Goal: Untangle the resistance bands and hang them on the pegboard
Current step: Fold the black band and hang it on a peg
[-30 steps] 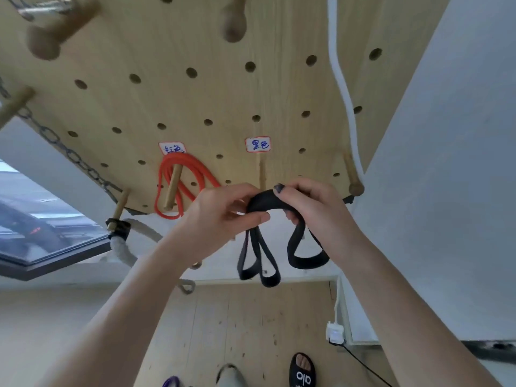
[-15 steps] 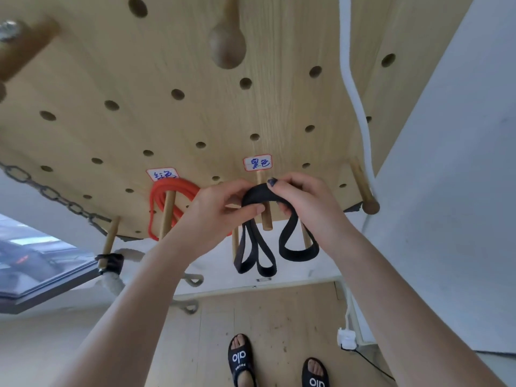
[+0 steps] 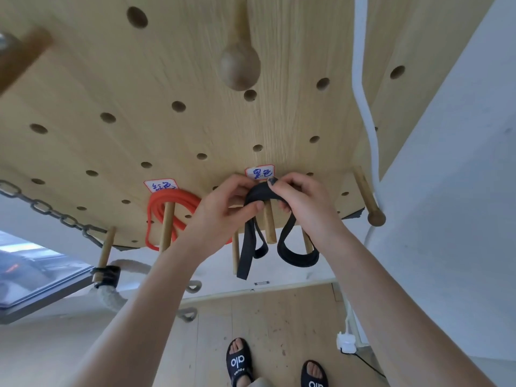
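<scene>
I see both hands up at the pegboard (image 3: 195, 88). Left hand (image 3: 223, 210) and right hand (image 3: 304, 202) each pinch the black band (image 3: 258, 195) — draped over a wooden peg (image 3: 270, 226), loops hanging below it. Seating on the peg looks likely, partly hidden. Left of that peg — red band (image 3: 167, 198) hung on its own peg.

White label (image 3: 259, 172) on pegboard (image 3: 173, 65) reads "黑色"; label (image 3: 161, 186) at its 9 o'clock, "红色". Black slides (image 3: 238, 358): "alo".
</scene>
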{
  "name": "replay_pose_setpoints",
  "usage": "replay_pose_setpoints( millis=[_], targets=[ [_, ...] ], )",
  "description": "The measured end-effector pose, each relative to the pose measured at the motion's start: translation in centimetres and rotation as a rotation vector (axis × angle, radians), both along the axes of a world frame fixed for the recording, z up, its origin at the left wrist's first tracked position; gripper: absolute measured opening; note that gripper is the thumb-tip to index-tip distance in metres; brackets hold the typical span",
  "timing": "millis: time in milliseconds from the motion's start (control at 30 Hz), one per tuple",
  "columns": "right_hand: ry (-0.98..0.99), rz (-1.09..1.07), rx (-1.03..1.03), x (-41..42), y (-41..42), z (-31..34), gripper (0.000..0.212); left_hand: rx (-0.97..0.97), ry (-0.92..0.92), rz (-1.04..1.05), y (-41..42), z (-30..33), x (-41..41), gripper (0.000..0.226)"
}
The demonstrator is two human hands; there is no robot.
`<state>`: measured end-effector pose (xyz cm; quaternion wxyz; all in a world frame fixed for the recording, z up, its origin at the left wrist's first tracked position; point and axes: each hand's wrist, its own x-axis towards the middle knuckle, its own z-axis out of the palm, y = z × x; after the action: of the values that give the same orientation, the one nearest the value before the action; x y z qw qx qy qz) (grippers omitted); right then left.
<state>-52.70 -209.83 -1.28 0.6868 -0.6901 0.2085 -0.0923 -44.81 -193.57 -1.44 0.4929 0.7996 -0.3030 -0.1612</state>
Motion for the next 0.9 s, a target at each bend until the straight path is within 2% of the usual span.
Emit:
replay_pose_setpoints(
  millis=[200,367,433,567,700,833,900],
  targets=[
    [0.001,-0.027,0.011,0.4,0.2,0.0,0.023,0.029,0.072,0.022,0.3,-2.2,-0.7,0.01],
    [0.007,-0.013,0.002,0.5,0.1,0.0,0.022,0.271,0.067,-0.021,0.9,-5.8,-1.5,0.015],
    [0.008,-0.012,-0.003,0.5,0.1,-0.1,0.022,0.367,-0.02,-0.017,1.3,-7.4,-1.7,0.014],
    [0.013,-0.013,-0.004,0.6,0.1,-0.1,0.021,0.554,-0.365,-0.092,1.6,-8.9,-1.0,0.035],
    [0.004,-0.023,0.014,0.7,0.2,0.1,0.023,0.504,-0.286,-0.073,0.9,-8.2,-0.4,0.025],
    [0.005,-0.037,0.012,0.6,0.3,0.0,0.024,0.483,-0.247,0.01,0.2,-8.7,0.4,0.036],
    [-0.003,-0.044,0.023,0.5,0.3,0.0,0.024,0.47,-0.25,0.007,0.0,-8.9,0.2,0.024]
  ],
)
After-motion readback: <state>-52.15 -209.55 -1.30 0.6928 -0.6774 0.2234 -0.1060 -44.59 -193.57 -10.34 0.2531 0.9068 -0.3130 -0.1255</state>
